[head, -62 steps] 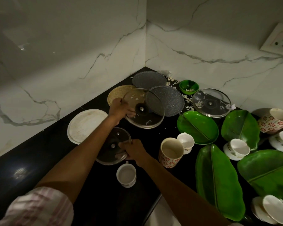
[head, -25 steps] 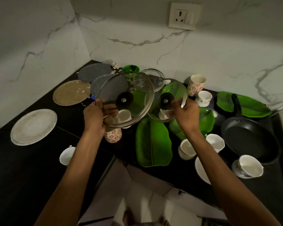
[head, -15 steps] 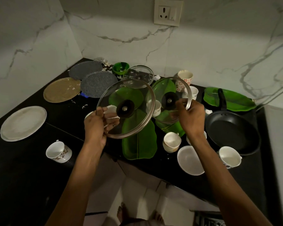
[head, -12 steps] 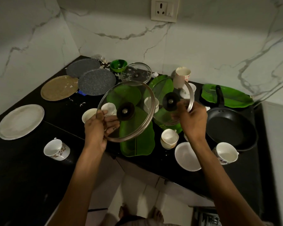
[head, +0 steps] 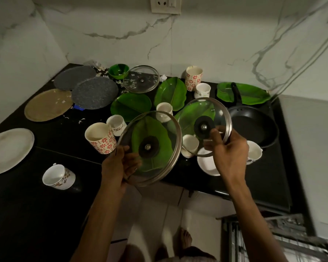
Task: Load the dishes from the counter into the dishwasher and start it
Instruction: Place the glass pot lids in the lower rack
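We have a glass lid in each hand, both lifted off the bench [head: 61, 133] and held over its front edge; the left hand [head: 115, 167] grips the larger lid [head: 150, 148] by its near rim, fingers [head: 135, 160] curled under the glass and thumb on top; the right hand [head: 230, 157] pinches the smaller lid [head: 204, 121] at its lower rim, fingers closed round the steel band just beside the black knob. Both lids are tilted with their faces toward us, the larger one lower and nearer, their rims close or overlapping as we see them; we cannot tell whether they touch.

What the coming move turns on, we judge, is the dishwasher rack [head: 273, 237]: it shows blurred at lower right, below the bench and well apart from both lids; the right hand is plainly the nearer, so the smaller lid would likely go in first, carried down and to the right on edge.

A third lid [head: 141, 79], the green plates [head: 131, 105], cups [head: 99, 138] and a pan [head: 252, 125] wait on the bench, so the loading looks barely begun.
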Demonstrator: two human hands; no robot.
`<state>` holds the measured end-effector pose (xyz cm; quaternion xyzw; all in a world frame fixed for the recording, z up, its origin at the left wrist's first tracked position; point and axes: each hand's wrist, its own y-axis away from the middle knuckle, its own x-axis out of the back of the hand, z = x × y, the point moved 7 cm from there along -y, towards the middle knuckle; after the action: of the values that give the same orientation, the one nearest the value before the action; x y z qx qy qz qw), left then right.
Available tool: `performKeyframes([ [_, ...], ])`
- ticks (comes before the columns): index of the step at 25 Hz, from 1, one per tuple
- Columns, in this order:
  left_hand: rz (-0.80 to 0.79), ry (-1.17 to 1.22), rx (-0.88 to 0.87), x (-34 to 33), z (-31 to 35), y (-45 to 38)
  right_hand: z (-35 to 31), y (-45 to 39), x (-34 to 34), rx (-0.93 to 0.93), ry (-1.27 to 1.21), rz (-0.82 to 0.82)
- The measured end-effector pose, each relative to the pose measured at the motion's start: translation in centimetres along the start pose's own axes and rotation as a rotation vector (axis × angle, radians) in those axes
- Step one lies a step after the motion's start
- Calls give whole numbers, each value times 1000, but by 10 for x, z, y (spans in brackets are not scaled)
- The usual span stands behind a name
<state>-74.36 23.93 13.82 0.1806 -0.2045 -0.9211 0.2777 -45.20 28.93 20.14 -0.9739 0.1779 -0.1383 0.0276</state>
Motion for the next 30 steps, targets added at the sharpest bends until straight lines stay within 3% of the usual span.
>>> performKeyframes([
  [8, -129, -177, 75, 4, -39, 19, 15, 66, 52, -73, 46, 145],
  [14, -210, -141, 104, -12, -65, 51, 23, 91, 95, -55, 88, 199],
  [23, -248, -96, 156, -51, -128, 126, 37, 120, 198, -17, 142, 279],
  [30, -243, -142, 199, -63, -178, 205, 69, 156, 280, -66, 182, 243],
])
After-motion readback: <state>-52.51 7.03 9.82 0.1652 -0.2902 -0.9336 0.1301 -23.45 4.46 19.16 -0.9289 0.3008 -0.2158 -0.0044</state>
